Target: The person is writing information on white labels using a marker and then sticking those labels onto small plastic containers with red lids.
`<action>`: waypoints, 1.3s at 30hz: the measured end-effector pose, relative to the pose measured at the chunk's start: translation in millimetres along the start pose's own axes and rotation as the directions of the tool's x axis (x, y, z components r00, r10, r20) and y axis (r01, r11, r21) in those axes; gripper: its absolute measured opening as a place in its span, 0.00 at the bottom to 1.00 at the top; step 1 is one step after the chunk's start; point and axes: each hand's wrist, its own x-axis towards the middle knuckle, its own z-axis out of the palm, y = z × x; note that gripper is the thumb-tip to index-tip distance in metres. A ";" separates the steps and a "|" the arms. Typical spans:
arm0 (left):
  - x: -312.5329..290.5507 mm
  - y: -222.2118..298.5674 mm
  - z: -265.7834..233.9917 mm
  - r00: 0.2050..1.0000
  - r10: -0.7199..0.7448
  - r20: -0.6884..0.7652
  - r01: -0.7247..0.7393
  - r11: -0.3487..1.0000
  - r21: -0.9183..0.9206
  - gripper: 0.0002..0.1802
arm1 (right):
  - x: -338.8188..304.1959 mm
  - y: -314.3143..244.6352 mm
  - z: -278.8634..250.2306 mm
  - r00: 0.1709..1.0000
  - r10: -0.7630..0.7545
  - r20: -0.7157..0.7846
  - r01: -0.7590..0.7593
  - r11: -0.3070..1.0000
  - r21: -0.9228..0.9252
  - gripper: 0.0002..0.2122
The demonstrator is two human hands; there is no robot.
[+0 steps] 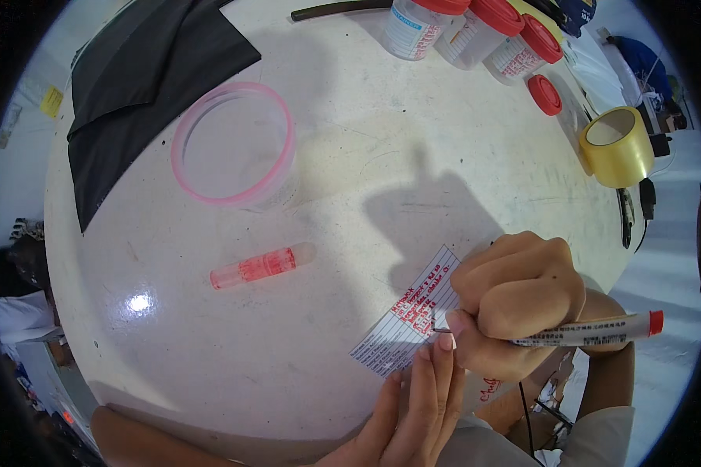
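Observation:
My right hand [522, 303] is closed around a white marker pen [584, 333] with a red end and dark print on its barrel. Its tip meets a lined paper label [382, 350], which lies aslant on the table and carries several rows of red handwriting. My left hand [417, 401] lies with fingers stretched out, the fingertips on the label's lower edge just below the pen tip. Left of the label rests a clear tube [263, 266] with red marks along it and a whitish translucent end. Part of the label is hidden beneath my right hand.
Farther back stands a clear round tub [292, 159] with a pink rim, beside a folded black sheet [121, 132]. Several clear jars [407, 35] with red lids stand at the back right, near another red lid [545, 95] and a yellow tape roll [617, 146].

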 end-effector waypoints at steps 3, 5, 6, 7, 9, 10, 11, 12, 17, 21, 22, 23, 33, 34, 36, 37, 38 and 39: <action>0.4 0.9 1.4 1.000 0.000 -0.014 0.000 1.000 -0.005 0.22 | -2.6 0.2 -0.2 0.999 -0.017 -0.045 0.017 1.000 -0.002 0.18; 0.9 0.8 1.7 1.000 -0.002 -0.021 0.002 1.000 0.002 0.22 | -3.1 1.5 -1.4 0.998 -0.006 -0.060 0.008 1.000 0.023 0.18; 1.5 0.9 1.6 1.000 -0.018 -0.020 0.018 1.000 0.021 0.22 | -2.6 2.6 -1.9 0.998 -0.009 -0.060 0.010 1.000 0.027 0.18; 2.0 1.1 0.8 0.999 -0.034 -0.022 0.035 0.999 0.038 0.22 | -2.0 2.0 -3.3 0.999 0.008 -0.053 -0.007 1.000 0.026 0.17; 2.0 0.5 0.7 0.999 -0.030 -0.015 0.031 0.999 0.039 0.22 | -1.2 2.4 -3.6 0.999 0.024 -0.044 -0.023 0.999 0.027 0.17; 2.2 0.0 0.9 1.000 -0.022 -0.015 0.022 0.999 0.039 0.22 | -1.5 2.2 -3.5 0.999 0.018 -0.048 -0.016 0.999 0.028 0.17; 2.3 -0.3 0.8 1.000 -0.020 -0.017 0.021 0.999 0.038 0.22 | -1.9 2.2 -3.4 0.999 0.011 -0.052 -0.010 1.000 0.029 0.17; 2.4 -0.5 0.5 1.000 -0.016 -0.022 0.017 0.999 0.050 0.22 | -2.8 2.5 -3.4 0.999 0.013 -0.052 -0.011 1.000 0.028 0.17; 0.0 1.4 1.9 1.000 -0.015 -0.002 0.015 1.000 -0.010 0.22 | -2.0 4.2 -0.8 0.997 -0.032 -0.065 0.032 0.999 -0.008 0.17; -0.8 3.7 3.1 1.000 -0.001 0.031 0.000 1.000 0.003 0.22 | -1.4 3.5 -3.1 0.999 -0.007 -0.037 0.007 1.000 0.002 0.17; 0.0 3.4 2.6 0.999 -0.001 0.038 0.001 1.000 0.000 0.22 | -1.4 3.1 -3.9 0.999 -0.005 -0.032 0.005 1.000 0.002 0.17; 0.7 2.4 2.0 0.999 0.001 0.036 -0.001 1.000 -0.002 0.22 | -1.7 2.7 -4.3 1.000 -0.004 -0.027 0.004 1.000 0.001 0.17; 3.1 -0.8 -0.5 1.000 -0.022 0.005 0.022 0.999 0.045 0.22 | 0.6 -0.9 -8.4 0.997 0.073 0.004 -0.073 0.997 0.011 0.16; 3.2 -1.1 -0.3 1.000 -0.021 -0.001 0.021 0.999 0.043 0.22 | -0.1 -1.3 -8.0 0.998 0.069 -0.012 -0.069 0.998 0.007 0.17; 3.5 -0.2 -0.2 1.000 -0.024 -0.003 0.024 0.999 0.028 0.22 | -1.4 -0.7 -6.6 0.997 0.067 -0.028 -0.067 0.998 0.002 0.17; 3.7 0.3 -0.2 1.000 -0.028 0.002 0.028 0.999 0.015 0.22 | -2.3 1.4 -4.7 0.999 0.033 -0.042 -0.034 0.999 -0.012 0.17; 3.9 0.2 -0.3 1.000 -0.029 0.005 0.029 0.999 0.016 0.22 | -2.7 2.7 -3.7 0.998 -0.001 -0.056 -0.001 1.000 -0.027 0.17; 4.1 -0.2 -0.8 1.000 -0.026 0.007 0.026 0.999 0.037 0.22 | -2.6 3.0 -3.8 0.998 -0.001 -0.057 0.000 1.000 -0.024 0.17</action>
